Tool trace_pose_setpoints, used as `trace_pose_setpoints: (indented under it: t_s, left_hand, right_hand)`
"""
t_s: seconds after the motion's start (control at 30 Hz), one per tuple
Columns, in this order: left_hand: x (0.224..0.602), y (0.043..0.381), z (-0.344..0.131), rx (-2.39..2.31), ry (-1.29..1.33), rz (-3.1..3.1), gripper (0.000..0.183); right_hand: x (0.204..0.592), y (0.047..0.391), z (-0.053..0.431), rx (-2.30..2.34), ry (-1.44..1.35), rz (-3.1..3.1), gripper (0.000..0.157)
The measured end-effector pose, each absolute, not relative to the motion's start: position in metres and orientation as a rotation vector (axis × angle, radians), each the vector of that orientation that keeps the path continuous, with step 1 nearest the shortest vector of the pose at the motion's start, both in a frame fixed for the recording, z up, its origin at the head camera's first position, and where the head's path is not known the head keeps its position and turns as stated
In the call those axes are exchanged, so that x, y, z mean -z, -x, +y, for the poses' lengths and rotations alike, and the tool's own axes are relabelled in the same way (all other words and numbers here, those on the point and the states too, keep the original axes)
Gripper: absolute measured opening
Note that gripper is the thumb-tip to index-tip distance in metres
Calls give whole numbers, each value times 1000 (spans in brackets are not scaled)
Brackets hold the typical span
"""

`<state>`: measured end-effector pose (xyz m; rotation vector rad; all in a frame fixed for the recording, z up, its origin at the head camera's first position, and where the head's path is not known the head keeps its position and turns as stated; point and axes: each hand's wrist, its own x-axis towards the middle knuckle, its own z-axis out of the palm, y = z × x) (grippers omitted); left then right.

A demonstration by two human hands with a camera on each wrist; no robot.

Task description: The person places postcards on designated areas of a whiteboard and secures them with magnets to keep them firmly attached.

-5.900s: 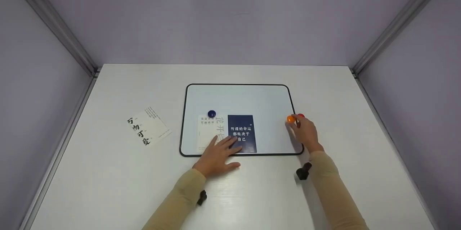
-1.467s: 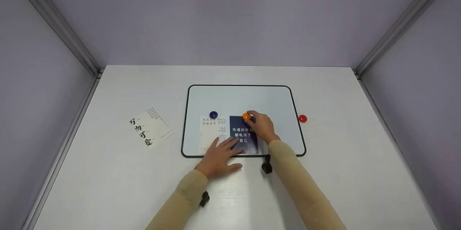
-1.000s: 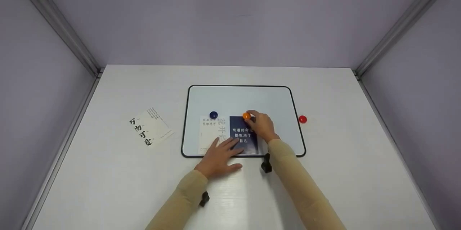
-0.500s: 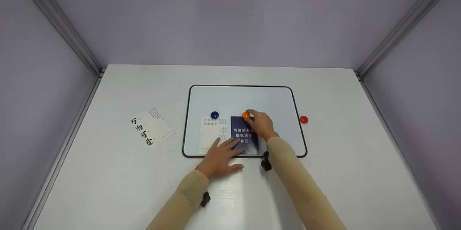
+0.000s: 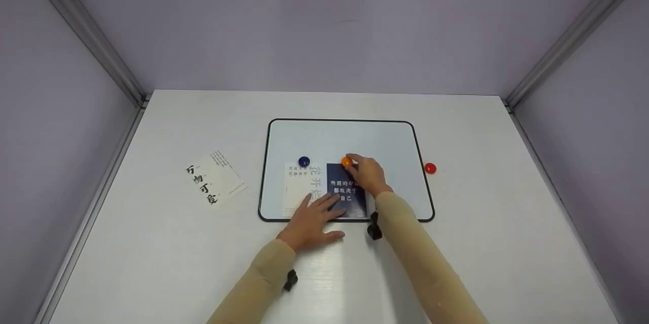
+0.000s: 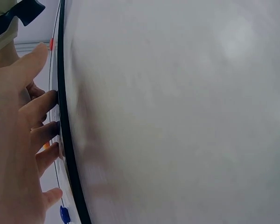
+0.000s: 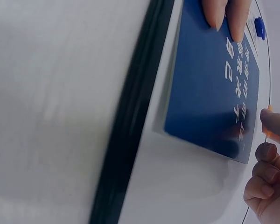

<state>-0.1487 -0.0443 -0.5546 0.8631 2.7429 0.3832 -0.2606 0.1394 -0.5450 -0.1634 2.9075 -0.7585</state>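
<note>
My right hand (image 5: pixel 369 174) pinches an orange round magnet (image 5: pixel 346 162) between thumb and fingers, at the top edge of a navy card (image 7: pixel 210 79) with white Chinese writing. The other fingers of that hand are curled in. My left hand (image 5: pixel 310 220) lies with fingers spread over the lower parts of the navy card and a cream card (image 5: pixel 295 187) beside it, covering their near corners. Both cards lie on a black-framed whiteboard (image 5: pixel 390 144). A dark blue magnet (image 5: pixel 303 162) sits at the cream card's top edge.
Just off the board's right edge lies a red magnet (image 5: pixel 430 168) on the white table (image 5: pixel 481 243). Another cream card (image 5: pixel 220 174) with black brush characters lies slanted to the left of the board. Grey-lilac walls (image 5: pixel 324 35) enclose the table at the back and sides.
My right hand has carried the orange magnet left from the board's right edge, beside the red magnet, to the navy card's top edge. It barely moves over the last second. My left hand stays put.
</note>
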Motion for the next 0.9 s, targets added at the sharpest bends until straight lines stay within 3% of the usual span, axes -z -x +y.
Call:
trace_pose_setpoints:
  t_s: [0.9]
  left_hand:
    - [555,151,-44,-372,-864,2737,63]
  right_hand:
    - [548,263,131,757,100,2851,41]
